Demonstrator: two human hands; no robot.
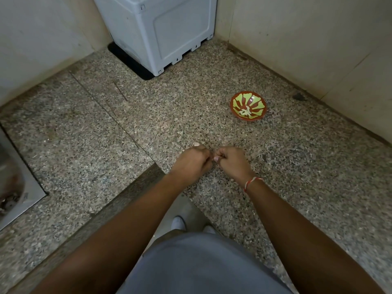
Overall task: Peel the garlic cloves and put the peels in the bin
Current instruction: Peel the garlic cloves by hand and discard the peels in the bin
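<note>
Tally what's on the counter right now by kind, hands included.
Hands: 2, left hand and right hand, pinching something small between them, too hidden to name
Bowls: 1, red and green bowl with pale bits inside
Grey plastic containers: 1, grey container in the corner
Total: 4

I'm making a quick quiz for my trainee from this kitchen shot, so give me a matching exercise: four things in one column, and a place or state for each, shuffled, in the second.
Things
1. bowl
2. grey appliance
3. right hand
4. sink

Places or states
A. stands in the far corner of the counter
B. at the left edge of the view
C. red and green, on the counter to the right, pale bits inside
D. curled, meeting the left hand over a small pale piece

Pairs: 1-C, 2-A, 3-D, 4-B
</note>
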